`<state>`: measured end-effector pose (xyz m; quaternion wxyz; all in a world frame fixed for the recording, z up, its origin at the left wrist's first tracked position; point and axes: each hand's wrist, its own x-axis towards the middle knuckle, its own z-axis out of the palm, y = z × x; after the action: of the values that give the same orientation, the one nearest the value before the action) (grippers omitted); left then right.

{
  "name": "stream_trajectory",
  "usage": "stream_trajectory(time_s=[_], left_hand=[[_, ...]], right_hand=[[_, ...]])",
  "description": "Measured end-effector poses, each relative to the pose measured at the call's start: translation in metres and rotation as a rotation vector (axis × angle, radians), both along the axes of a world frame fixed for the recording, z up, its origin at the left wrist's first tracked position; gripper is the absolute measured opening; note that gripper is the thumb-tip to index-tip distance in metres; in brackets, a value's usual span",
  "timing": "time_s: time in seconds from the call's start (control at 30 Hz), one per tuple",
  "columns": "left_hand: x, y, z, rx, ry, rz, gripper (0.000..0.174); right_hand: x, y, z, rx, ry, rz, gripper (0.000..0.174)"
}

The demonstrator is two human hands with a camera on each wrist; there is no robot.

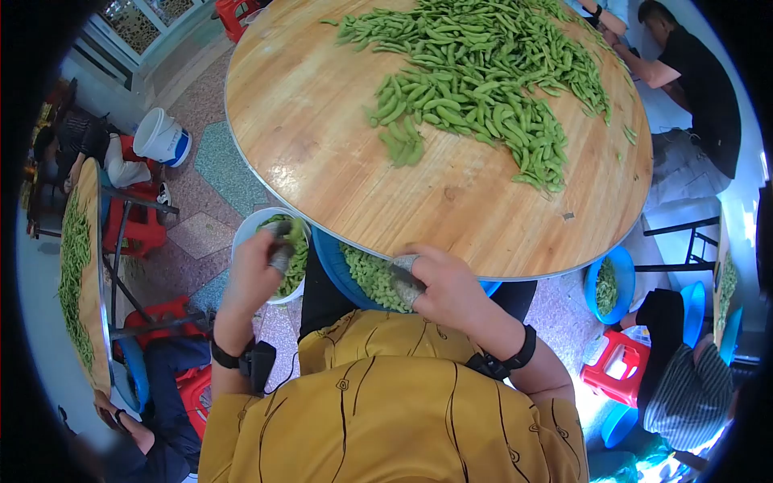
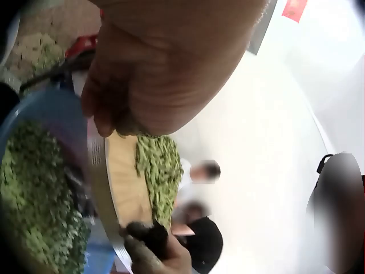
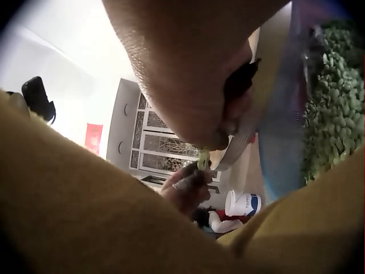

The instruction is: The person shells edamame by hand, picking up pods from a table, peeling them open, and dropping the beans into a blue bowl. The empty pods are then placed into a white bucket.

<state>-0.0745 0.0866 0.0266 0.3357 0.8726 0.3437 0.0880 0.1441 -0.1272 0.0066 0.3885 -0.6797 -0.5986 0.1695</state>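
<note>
My left hand (image 1: 251, 272) is over the white bucket (image 1: 239, 240) by the table edge, fingers curled, with grey and dark coverings on its digits. It pinches a green soybean pod (image 3: 203, 157), best seen in the right wrist view. My right hand (image 1: 451, 286) is at the table's near rim, above a blue basin (image 1: 328, 256) of shelled green beans (image 1: 366, 272). Its thumb and forefinger wear grey wraps, with a dark piece (image 3: 239, 79) beside them; I cannot tell whether these fingers grip anything. Green pods (image 1: 294, 256) lie in the bucket.
A round wooden table (image 1: 322, 153) spreads ahead, with a large heap of soybean pods (image 1: 483, 88) on it. Another white bucket (image 1: 161, 137) stands on the floor at left. Several people sit around at tables, among red stools (image 1: 618, 366) and blue basins (image 1: 609, 286).
</note>
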Motion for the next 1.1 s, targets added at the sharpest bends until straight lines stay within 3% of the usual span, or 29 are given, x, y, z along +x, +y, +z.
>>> stream_trajectory(time_s=[0.03,0.1,0.13,0.2,0.3,0.4,0.47,0.53,0.57,0.63,0.67,0.73,0.87,0.93,1.03,1.1], left_hand=[[-0.011,0.007,-0.001,0.003,0.000,0.007,0.035],[-0.027,0.016,-0.003,0.157,0.305,0.169,0.031],[-0.032,0.018,-0.008,0.159,0.305,0.173,0.031],[-0.038,0.020,-0.019,0.552,0.211,0.170,0.028],[-0.012,0.011,-0.009,0.578,0.093,0.198,0.026],[0.027,-0.006,0.003,0.415,-0.122,0.029,0.021],[0.058,-0.024,0.014,0.120,-0.270,-0.048,0.018],[0.088,-0.038,0.011,-0.073,-0.365,-0.111,0.017],[0.103,-0.041,-0.003,-0.155,-0.449,-0.127,0.020],[0.126,-0.050,-0.016,-0.744,-0.533,-0.065,0.022],[0.136,-0.056,-0.017,-0.747,-0.535,-0.071,0.022],[0.149,-0.065,-0.018,-1.230,-0.658,0.066,0.022],[0.150,-0.071,-0.018,-1.026,-0.503,0.052,0.022],[0.146,-0.072,-0.018,-0.618,-0.513,-0.073,0.020],[0.142,-0.072,-0.008,-0.596,-0.466,0.079,0.019],[0.136,-0.068,-0.013,-0.621,-0.428,0.002,0.018]], right_hand=[[0.004,0.008,0.010,-0.010,0.021,0.003,0.023],[0.017,0.027,0.016,-0.018,0.044,0.010,0.023],[0.027,0.041,0.016,0.036,-0.088,-0.089,0.021],[0.047,0.072,0.017,0.089,-0.255,-0.259,0.018],[0.079,0.115,0.004,0.046,-0.359,-0.341,0.016],[0.087,0.124,-0.010,0.008,-0.406,-0.377,0.017],[0.082,0.117,-0.007,0.005,-0.395,-0.393,0.019],[0.064,0.090,0.014,0.036,0.056,-0.494,0.016],[0.058,0.079,0.021,0.030,0.051,-0.494,0.016],[0.046,0.058,0.028,-0.180,0.606,-0.481,0.015],[0.040,0.049,0.025,-0.179,0.602,-0.487,0.015],[0.030,0.034,0.014,-0.003,0.582,-0.448,0.019],[0.031,0.017,0.005,-0.003,0.441,-0.405,0.021],[0.036,0.012,-0.001,-0.030,0.399,-0.436,0.023],[0.045,0.009,-0.005,-0.017,0.367,-0.456,0.025],[0.048,0.012,-0.001,0.021,0.385,-0.447,0.025]])
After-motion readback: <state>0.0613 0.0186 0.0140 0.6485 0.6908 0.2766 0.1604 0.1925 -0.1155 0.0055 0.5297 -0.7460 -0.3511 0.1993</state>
